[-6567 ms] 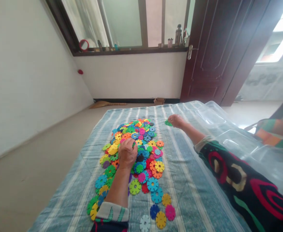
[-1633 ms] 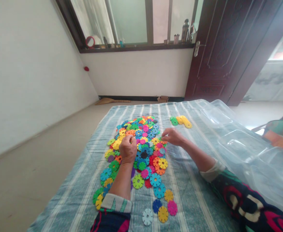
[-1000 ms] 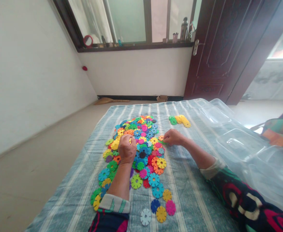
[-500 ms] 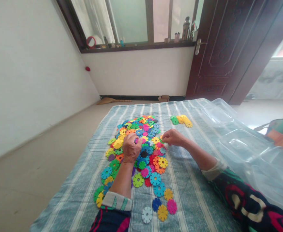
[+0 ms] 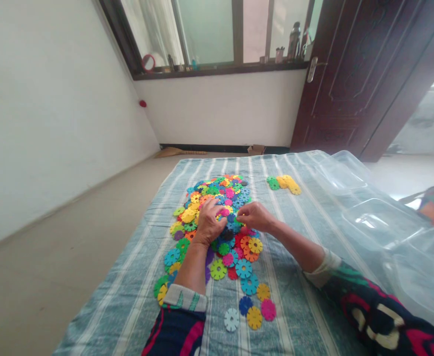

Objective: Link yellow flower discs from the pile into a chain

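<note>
A heap of colourful notched plastic discs [image 5: 218, 270] spreads over a striped cloth [image 5: 294, 277]. On the upper middle of this heap rests my left hand [image 5: 210, 223], its thumb and fingers apart; pink and yellow discs show in the gap. Just right of it, at the heap's edge, my right hand [image 5: 257, 216] has thumb and fingertips pinched together. Some green shows by those fingertips, but whether they grip a disc is unclear. Part of the heap is hidden beneath both hands. Nearer me lie looser discs, among them a pale blue disc [image 5: 231, 320] and a magenta disc [image 5: 268, 310].
A short row of yellow discs [image 5: 290, 184] and green discs [image 5: 273, 183] lies apart, beyond my right hand. Along the right side stand clear plastic boxes [image 5: 382, 222]. Past the cloth's far edge are a wall, a windowsill and a brown door [image 5: 350, 84].
My right hand has moved left, in over the heap's edge and closer to my left hand. The left hand's fingers have spread wider. The whole view has shifted slightly.
</note>
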`<move>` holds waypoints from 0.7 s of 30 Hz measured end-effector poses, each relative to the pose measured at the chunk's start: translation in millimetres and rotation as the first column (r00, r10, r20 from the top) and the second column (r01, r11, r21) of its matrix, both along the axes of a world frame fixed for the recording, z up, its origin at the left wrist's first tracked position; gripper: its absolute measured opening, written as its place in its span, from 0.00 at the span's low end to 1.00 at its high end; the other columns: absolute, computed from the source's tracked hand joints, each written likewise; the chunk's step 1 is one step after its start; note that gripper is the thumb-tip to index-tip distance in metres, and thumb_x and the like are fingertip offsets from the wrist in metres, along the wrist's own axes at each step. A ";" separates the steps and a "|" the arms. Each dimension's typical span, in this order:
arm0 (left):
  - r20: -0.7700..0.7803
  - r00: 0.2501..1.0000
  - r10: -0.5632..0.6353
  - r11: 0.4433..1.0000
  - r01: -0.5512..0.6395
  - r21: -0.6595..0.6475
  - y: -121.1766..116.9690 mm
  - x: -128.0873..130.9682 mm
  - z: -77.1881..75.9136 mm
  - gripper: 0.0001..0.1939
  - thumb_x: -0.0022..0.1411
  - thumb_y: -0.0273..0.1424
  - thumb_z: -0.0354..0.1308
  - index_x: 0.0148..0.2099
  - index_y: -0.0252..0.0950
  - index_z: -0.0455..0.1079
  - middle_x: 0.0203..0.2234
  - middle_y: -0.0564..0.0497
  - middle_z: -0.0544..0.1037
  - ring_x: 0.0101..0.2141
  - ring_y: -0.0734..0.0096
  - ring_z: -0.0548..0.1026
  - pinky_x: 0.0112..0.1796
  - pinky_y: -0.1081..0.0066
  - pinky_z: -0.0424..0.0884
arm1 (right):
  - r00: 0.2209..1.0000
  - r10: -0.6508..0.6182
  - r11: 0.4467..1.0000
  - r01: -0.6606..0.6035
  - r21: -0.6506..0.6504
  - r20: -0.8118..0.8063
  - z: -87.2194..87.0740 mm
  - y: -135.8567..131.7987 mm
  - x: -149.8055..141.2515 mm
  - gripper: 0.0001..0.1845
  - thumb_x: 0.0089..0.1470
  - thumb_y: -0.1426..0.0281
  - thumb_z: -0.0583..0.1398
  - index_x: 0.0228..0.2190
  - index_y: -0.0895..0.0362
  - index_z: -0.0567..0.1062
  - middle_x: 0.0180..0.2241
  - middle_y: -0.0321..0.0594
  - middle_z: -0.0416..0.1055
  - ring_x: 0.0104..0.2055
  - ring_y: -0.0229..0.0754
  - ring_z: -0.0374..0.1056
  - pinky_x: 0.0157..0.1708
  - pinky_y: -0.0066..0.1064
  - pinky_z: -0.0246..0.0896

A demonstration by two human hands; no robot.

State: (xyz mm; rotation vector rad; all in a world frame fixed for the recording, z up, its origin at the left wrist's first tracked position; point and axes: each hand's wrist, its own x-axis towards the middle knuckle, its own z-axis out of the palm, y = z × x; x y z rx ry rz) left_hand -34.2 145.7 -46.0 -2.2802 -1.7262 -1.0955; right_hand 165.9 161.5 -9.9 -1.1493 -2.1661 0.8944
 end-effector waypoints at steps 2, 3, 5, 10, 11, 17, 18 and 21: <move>0.017 1.000 -0.003 1.000 0.003 -0.002 0.4 -0.8 0.0 0.13 0.47 0.25 0.56 0.36 0.39 0.76 0.48 0.45 0.77 0.53 0.55 0.70 0.56 0.52 0.65 | 1.000 -0.009 1.000 0.009 0.007 0.022 1.7 -1.5 -5.8 0.08 0.49 0.73 0.61 0.22 0.59 0.79 0.15 0.30 0.64 0.22 0.31 0.58 0.25 0.23 0.47; 0.027 1.000 -0.002 1.000 0.002 -0.002 0.6 -1.1 -0.1 0.13 0.47 0.24 0.55 0.35 0.39 0.76 0.47 0.46 0.77 0.52 0.56 0.71 0.56 0.52 0.66 | 0.999 -0.014 1.000 0.014 0.014 0.031 2.6 -2.3 -8.8 0.08 0.49 0.73 0.61 0.22 0.59 0.80 0.14 0.30 0.64 0.22 0.31 0.59 0.25 0.23 0.48; 0.050 0.999 0.005 1.000 -0.005 -0.002 1.1 -1.4 -0.4 0.12 0.47 0.23 0.54 0.33 0.39 0.75 0.45 0.46 0.78 0.51 0.57 0.72 0.55 0.53 0.67 | 0.999 -0.026 0.999 0.025 0.022 0.045 4.0 -4.0 -14.6 0.08 0.49 0.73 0.61 0.23 0.58 0.80 0.14 0.30 0.64 0.22 0.31 0.59 0.24 0.23 0.48; 0.097 0.995 0.026 1.000 -0.026 -0.005 2.3 -1.7 -1.7 0.08 0.47 0.23 0.53 0.29 0.38 0.73 0.44 0.45 0.78 0.50 0.58 0.73 0.55 0.55 0.67 | 0.993 -0.045 0.998 0.039 0.053 0.107 3.0 -6.1 -28.4 0.08 0.49 0.70 0.62 0.25 0.58 0.82 0.16 0.32 0.67 0.23 0.33 0.60 0.25 0.25 0.48; 0.103 0.994 0.031 1.000 -0.031 -0.001 2.6 -1.8 -1.9 0.08 0.48 0.23 0.53 0.29 0.38 0.72 0.44 0.44 0.78 0.50 0.58 0.72 0.55 0.55 0.67 | 0.991 -0.060 0.996 0.052 0.073 0.118 2.2 -6.1 -30.8 0.08 0.49 0.69 0.62 0.25 0.57 0.82 0.17 0.33 0.68 0.24 0.34 0.60 0.25 0.25 0.48; 0.133 0.990 0.052 0.999 -0.052 -0.001 4.5 -2.8 -0.7 0.06 0.51 0.26 0.54 0.29 0.38 0.71 0.40 0.45 0.78 0.48 0.59 0.73 0.53 0.57 0.68 | 0.985 -0.087 0.992 0.072 0.102 0.149 -0.7 -5.7 -36.0 0.08 0.48 0.69 0.62 0.24 0.57 0.82 0.19 0.33 0.68 0.25 0.33 0.60 0.24 0.25 0.46; 0.138 0.989 0.057 0.998 -0.056 -0.007 4.7 -2.8 -0.3 0.05 0.51 0.26 0.54 0.29 0.38 0.71 0.39 0.45 0.78 0.47 0.59 0.74 0.53 0.58 0.68 | 0.986 -0.071 0.995 0.059 0.087 0.150 -0.6 -5.8 -35.5 0.08 0.48 0.69 0.62 0.24 0.58 0.82 0.18 0.32 0.66 0.24 0.32 0.59 0.24 0.25 0.45; 0.150 0.986 0.069 0.998 -0.068 -0.011 5.2 -3.2 -0.2 0.02 0.51 0.27 0.56 0.27 0.38 0.69 0.37 0.45 0.78 0.46 0.59 0.74 0.52 0.59 0.68 | 0.989 -0.041 0.998 0.035 0.044 0.141 -0.2 -5.4 -34.8 0.10 0.49 0.69 0.61 0.24 0.60 0.82 0.16 0.31 0.63 0.23 0.31 0.58 0.23 0.24 0.45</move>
